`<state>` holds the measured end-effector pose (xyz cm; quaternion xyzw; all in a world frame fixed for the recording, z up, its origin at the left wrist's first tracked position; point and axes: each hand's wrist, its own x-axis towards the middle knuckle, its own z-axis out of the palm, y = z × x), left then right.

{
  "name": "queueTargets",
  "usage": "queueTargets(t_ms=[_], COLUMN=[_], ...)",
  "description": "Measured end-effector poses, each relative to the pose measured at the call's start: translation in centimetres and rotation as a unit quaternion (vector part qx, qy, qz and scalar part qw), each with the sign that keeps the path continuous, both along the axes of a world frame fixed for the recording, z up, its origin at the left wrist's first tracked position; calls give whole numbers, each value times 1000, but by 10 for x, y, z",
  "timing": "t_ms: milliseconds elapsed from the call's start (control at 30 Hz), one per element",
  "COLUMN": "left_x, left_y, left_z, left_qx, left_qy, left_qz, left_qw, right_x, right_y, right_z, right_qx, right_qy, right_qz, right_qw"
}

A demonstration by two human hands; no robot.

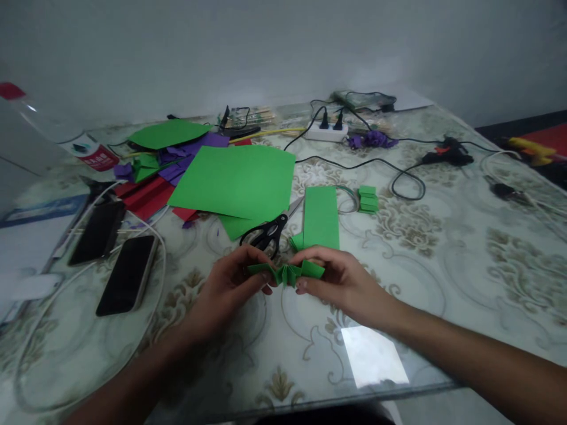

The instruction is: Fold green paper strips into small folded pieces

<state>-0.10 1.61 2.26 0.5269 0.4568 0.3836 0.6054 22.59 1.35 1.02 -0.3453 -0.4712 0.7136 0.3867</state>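
One pleated strip (290,274), pinched between left hand (237,276) and right hand (343,278); patterned worktop (221,366) runs from there to the front edge (319,402). Scissors (282,221) just beyond, phones (128,274) off left.

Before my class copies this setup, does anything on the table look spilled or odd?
Nothing looks spilled. At left, the white cable sprawls around the nearer phone, and coloured papers lie jumbled, which looks untidy.

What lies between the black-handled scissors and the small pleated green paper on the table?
In the head view: a flat green paper rectangle nearest the scissors, then a thin ring.
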Motion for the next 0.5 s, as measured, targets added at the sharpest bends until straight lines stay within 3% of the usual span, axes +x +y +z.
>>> queueTargets(t_ms=[233,500], left_x=[-6,-8], left_y=[1,0], left_z=[-3,-6], left_qx=[21,17], left_qy=[5,-5], left_qz=[33,55], left_qw=[999,998], right_x=[1,1], right_y=[2,2], right_z=[3,2], right_qx=[-12,-23], right_qy=[-23,-5], right_qz=[-52,-53], right_qw=[998,998])
